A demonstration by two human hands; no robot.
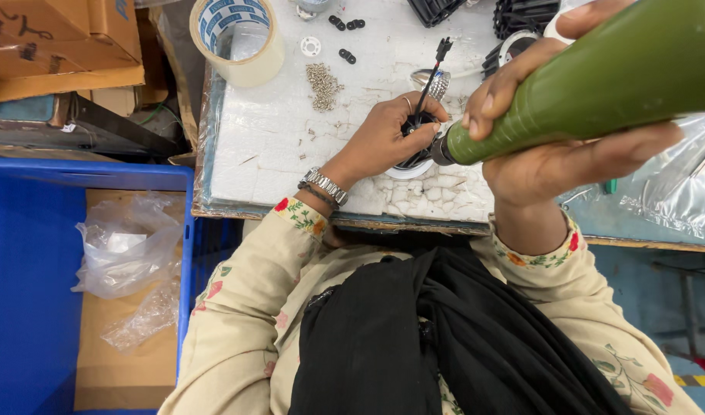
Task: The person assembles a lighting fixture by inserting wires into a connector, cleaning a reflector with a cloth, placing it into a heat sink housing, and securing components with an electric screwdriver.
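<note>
My right hand [552, 146] grips a green powered screwdriver [598, 77], its tip pressed down onto a small black round part [414, 123]. My left hand [383, 138] is closed on that black part and holds it against a white ring on the white foam board [275, 146]. A thin black wire with a small plug [437, 69] rises from the part. There is a ring on one left finger and a metal watch on the wrist.
A pile of small screws [322, 84], black washers [346, 55] and a roll of tape [237, 38] lie on the board. More black parts [521, 15] sit at the far edge. A blue bin [29, 253] with cardboard and plastic bags stands at the left.
</note>
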